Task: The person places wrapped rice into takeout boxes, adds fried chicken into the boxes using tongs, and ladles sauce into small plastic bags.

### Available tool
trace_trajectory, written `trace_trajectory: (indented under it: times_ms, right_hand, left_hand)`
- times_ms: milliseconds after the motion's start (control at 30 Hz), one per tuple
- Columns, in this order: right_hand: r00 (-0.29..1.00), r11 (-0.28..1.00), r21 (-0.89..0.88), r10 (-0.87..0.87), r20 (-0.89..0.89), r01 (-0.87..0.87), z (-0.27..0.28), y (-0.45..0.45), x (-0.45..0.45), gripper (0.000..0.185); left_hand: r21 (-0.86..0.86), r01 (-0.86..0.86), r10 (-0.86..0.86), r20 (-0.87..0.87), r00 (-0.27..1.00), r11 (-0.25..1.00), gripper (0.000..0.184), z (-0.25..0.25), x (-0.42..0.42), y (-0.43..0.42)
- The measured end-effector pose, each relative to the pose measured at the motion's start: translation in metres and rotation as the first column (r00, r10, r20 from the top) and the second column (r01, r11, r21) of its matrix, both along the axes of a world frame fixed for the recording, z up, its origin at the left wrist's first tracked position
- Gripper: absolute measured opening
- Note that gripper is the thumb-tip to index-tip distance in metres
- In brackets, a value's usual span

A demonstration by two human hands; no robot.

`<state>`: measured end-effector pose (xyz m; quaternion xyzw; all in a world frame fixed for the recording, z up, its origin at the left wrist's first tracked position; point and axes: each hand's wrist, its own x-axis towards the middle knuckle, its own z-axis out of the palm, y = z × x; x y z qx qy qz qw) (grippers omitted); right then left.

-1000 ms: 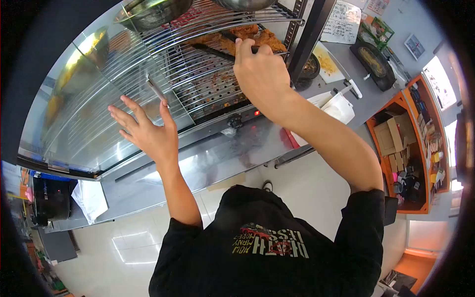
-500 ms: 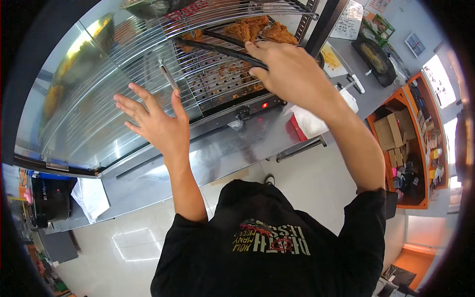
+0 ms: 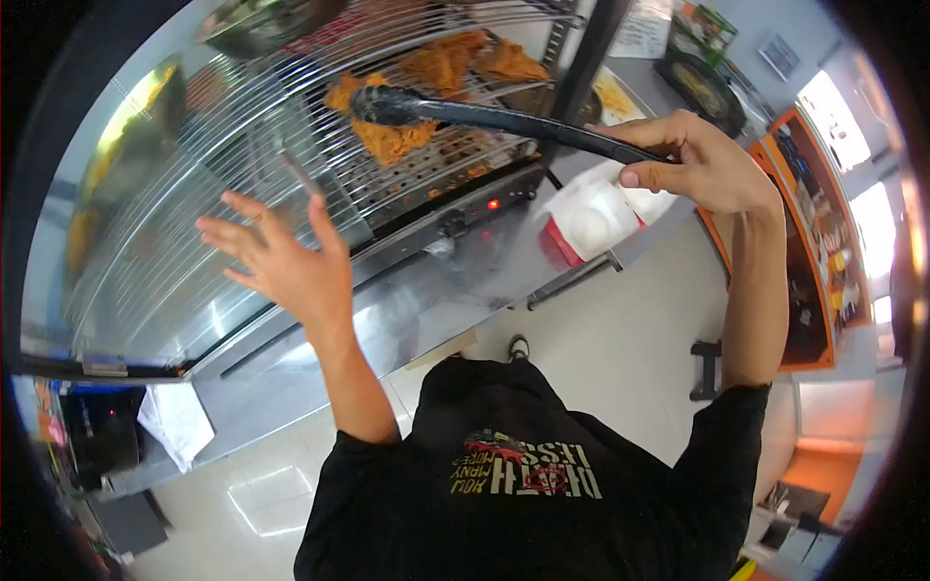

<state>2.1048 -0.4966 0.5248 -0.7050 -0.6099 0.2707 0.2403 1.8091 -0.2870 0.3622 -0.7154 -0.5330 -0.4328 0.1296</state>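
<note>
My right hand grips the handle end of black tongs, which reach left into the glass-fronted cabinet. Their head lies across a piece of fried chicken that seems clamped and raised above the wire rack. Behind it, another piece of fried chicken and a smaller one rest on the rack. My left hand is open, fingers spread, in front of the glass door. Its thumb is close to the metal door handle; whether they touch, I cannot tell.
A white-topped red container stands on the steel counter right of the cabinet. A metal bowl sits at the upper left. Farther right are a black pan and an orange shelf.
My right hand has drawn the tongs back to the right, and the fried chicken piece at their head has come forward. The left hand stays spread by the glass door.
</note>
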Motion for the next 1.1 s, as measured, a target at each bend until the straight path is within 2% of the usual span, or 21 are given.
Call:
trace_trajectory:
  times_ms: [167,267,367,400,500,533,567,600,633,733,800,900,1000,1100]
  right_hand:
    - [0.998,0.995,0.097,0.007,0.060,-0.013,-0.007,-0.077,0.016,0.052]
    - [0.989,0.989,0.012,-0.145,0.022,0.145,-0.010,-0.141,0.021,0.052]
    - [0.953,0.953,-0.010,-0.302,-0.002,0.302,-0.023,-0.199,0.026,0.053]
    - [0.937,0.937,-0.008,-0.350,-0.004,0.350,-0.029,-0.216,0.030,0.054]
    - [0.895,0.893,-0.046,-0.445,0.038,0.447,-0.055,-0.256,0.048,0.054]
    - [0.891,0.891,-0.055,-0.447,0.077,0.452,-0.063,-0.264,0.055,0.052]
    - [0.884,0.881,-0.074,-0.463,0.069,0.467,-0.072,-0.272,0.065,0.051]
    - [0.876,0.871,-0.092,-0.478,0.063,0.482,-0.083,-0.279,0.076,0.050]
    - [0.869,0.862,-0.109,-0.491,0.056,0.494,-0.095,-0.286,0.088,0.049]
    - [0.845,0.837,-0.118,-0.528,0.084,0.535,-0.125,-0.294,0.118,0.049]
    - [0.862,0.867,-0.046,-0.485,0.150,0.496,-0.147,-0.300,0.141,0.049]
    - [0.868,0.867,-0.094,-0.475,0.148,0.490,-0.158,-0.291,0.164,0.049]
    - [0.898,0.898,-0.105,-0.408,0.168,0.427,-0.163,-0.279,0.181,0.048]
    - [0.902,0.920,-0.105,-0.339,0.269,0.377,-0.169,-0.267,0.193,0.047]
  left_hand:
    - [0.010,0.003,-0.003,0.002,1.000,1.000,0.094,-0.005,0.003,0.005]
    - [0.069,0.025,-0.026,0.004,1.000,0.997,0.093,-0.008,0.001,0.009]
    - [0.149,0.124,-0.138,0.086,0.987,0.981,0.093,-0.007,0.004,0.011]
    - [0.173,0.127,-0.166,0.231,0.959,0.977,0.080,-0.002,0.015,0.001]
    - [0.491,0.249,-0.358,0.140,0.923,0.835,0.061,-0.012,0.043,-0.023]
    - [0.489,0.351,-0.454,0.106,0.885,0.798,0.047,-0.028,0.061,-0.038]
    - [0.414,0.556,-0.668,0.205,0.715,0.721,0.038,-0.047,0.088,-0.058]
    - [0.173,0.774,-0.786,0.263,0.560,0.609,0.026,-0.053,0.110,-0.082]
    - [-0.009,0.875,-0.837,0.289,0.465,0.483,0.021,-0.056,0.138,-0.105]
    - [-0.370,0.915,-0.866,0.392,0.309,0.159,0.022,-0.108,0.216,-0.146]
    - [-0.476,0.873,-0.909,0.311,0.278,0.104,0.031,-0.134,0.263,-0.161]
    - [-0.623,0.752,-0.864,0.235,0.445,0.218,0.049,-0.166,0.325,-0.179]
    - [-0.760,0.594,-0.792,0.183,0.583,0.262,0.067,-0.191,0.356,-0.185]
    - [-0.759,0.576,-0.783,0.145,0.605,0.304,0.076,-0.201,0.359,-0.188]
